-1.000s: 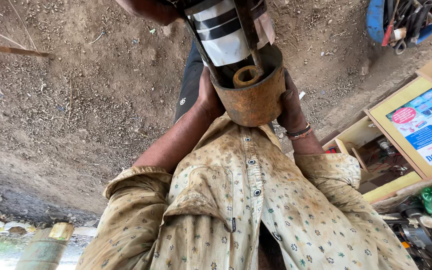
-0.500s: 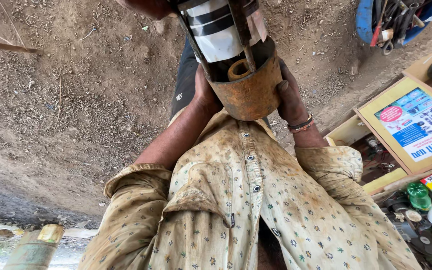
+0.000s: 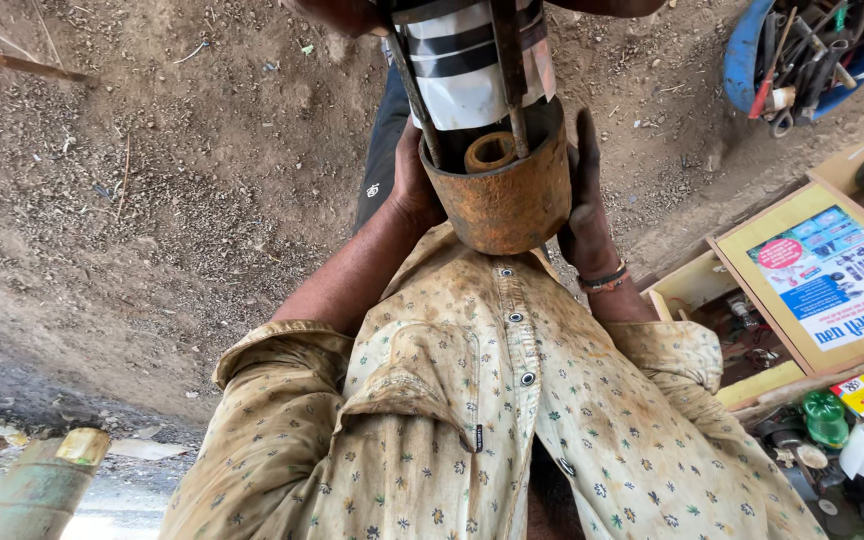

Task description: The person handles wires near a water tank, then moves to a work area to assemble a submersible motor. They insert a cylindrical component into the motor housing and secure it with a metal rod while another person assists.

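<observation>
Nearest the camera: a patterned beige shirt (image 3: 512,420), sleeves rolled, both forearms reaching away from the body. Left hand (image 3: 414,185) is pressed flat against the left side of a rusty cylindrical housing (image 3: 504,200); right hand (image 3: 584,190), with a wrist band (image 3: 604,278), is pressed against its right side. The grip of each hand is holding the housing, clamped between the palms just beyond the shirt collar. Inside the housing sits a rusty ring (image 3: 490,150); a black-and-white banded body (image 3: 472,60) with metal rods rises from it. Beyond: dirt ground (image 3: 152,180). Right: wooden box (image 3: 802,290) of parts, blue tool container (image 3: 802,55).
</observation>
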